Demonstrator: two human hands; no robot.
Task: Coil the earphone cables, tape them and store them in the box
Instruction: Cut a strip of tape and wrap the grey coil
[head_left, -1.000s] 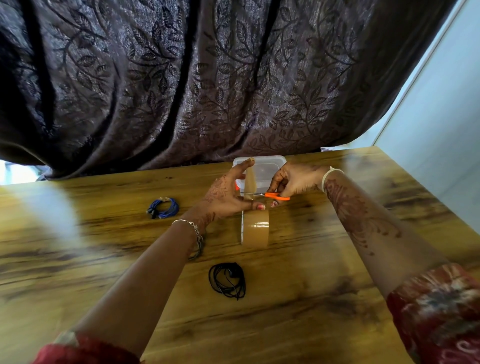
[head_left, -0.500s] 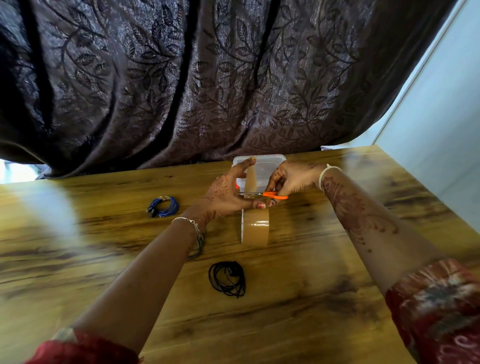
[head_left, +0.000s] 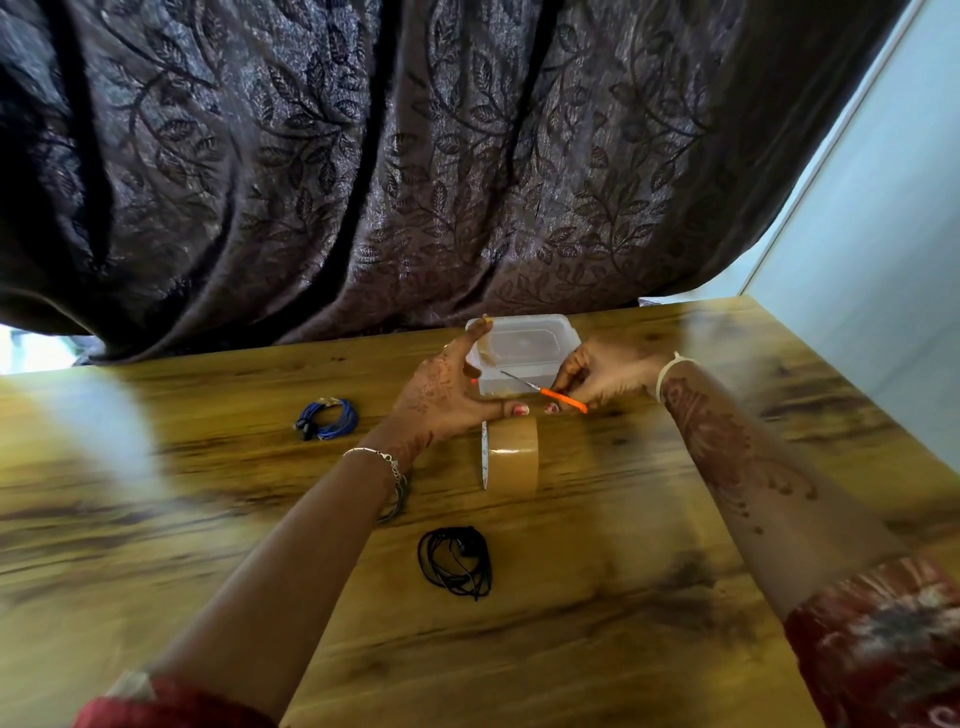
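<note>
Nearest on the desk (head_left: 597, 649) lay the black earphone coil (head_left: 456, 562). Beyond it stood the tape roll (head_left: 511, 455) on edge. Above it, the left hand (head_left: 447, 389) pinched a cut tape strip (head_left: 484, 349); the right hand (head_left: 605, 371) gripped orange scissors (head_left: 545, 391). The blue coil (head_left: 326, 419) lay left — the box (head_left: 524, 345) farthest.

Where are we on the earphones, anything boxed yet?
Both are coiled: blue earphones and black earphones lie loose on the table. In hand: left hand holds a tape strip above the tape roll, right hand the scissors. Left: taping both, storing them in the lidded box.
</note>
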